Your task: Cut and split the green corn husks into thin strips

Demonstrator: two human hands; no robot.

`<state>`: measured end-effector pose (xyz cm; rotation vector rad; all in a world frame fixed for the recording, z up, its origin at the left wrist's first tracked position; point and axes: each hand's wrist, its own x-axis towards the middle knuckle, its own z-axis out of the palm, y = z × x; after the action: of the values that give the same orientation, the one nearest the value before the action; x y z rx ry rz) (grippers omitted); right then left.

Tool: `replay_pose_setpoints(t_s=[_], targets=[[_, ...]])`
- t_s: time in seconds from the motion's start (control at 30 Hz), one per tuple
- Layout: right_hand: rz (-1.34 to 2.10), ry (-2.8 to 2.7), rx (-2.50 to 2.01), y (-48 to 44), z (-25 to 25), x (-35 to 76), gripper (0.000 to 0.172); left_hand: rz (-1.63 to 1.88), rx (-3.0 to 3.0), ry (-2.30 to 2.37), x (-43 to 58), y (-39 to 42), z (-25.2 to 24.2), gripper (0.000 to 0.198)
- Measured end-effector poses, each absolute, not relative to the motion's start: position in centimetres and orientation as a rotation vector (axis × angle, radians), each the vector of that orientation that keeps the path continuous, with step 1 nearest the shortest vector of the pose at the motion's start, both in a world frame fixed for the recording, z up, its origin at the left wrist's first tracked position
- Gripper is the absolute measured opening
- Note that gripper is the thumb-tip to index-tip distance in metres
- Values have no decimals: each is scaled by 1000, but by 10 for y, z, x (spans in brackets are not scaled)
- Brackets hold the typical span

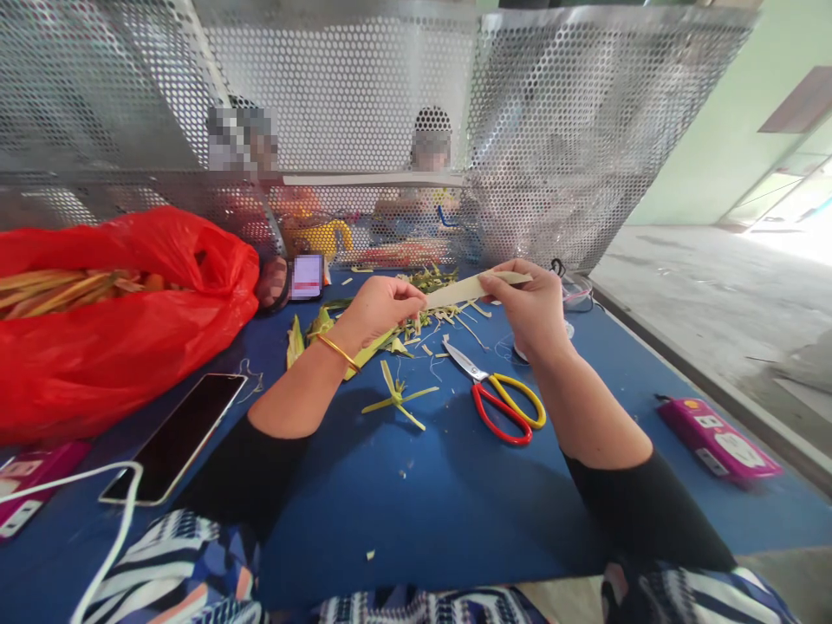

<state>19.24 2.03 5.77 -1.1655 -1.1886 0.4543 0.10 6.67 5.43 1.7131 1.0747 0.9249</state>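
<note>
A pale, flat strip of leaf [455, 293] is stretched between my two hands above the blue table. My left hand [383, 310] pinches one end, and a gold bangle circles that wrist. Thumb and fingers of my right hand [529, 299] grip the strip near its other end. Below them lies a small star-shaped piece of folded green leaf strips [397, 399]. Beside it rest scissors [497, 394] with one red and one yellow handle, blades slightly apart. Leaf scraps [432, 277] and larger green leaf pieces [370, 354] lie behind and under my hands.
On the left, a red plastic bag [130, 347] holds long dried strips. A phone [178, 438] with a white cable lies nearby. Another person's hand holds a lit phone [307, 277]. A perforated metal screen [351, 95] stands behind the table [416, 511]; a magenta case [718, 440] lies right.
</note>
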Motion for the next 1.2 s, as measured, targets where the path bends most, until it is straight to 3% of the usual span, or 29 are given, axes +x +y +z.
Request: replay_pose_setpoints(t_s=[0.33,0.53,0.77,0.97,1.2], targets=[[270,-1046,-1143,21,60,194,13,1073,2249,1644,-14,71,63,21],[375,-924,-1073,24,50,176,15,498,1881,1046,4,59,53,27],[542,-967,-1098,19,29,151,19,1100,956,864,35,44,37,12],[728,-986,-1102,18,34,151,20,1213,877,904,30,49,45,6],[685,-1029,-1101,17,25,148,19,1188,858,853,34,44,43,18]])
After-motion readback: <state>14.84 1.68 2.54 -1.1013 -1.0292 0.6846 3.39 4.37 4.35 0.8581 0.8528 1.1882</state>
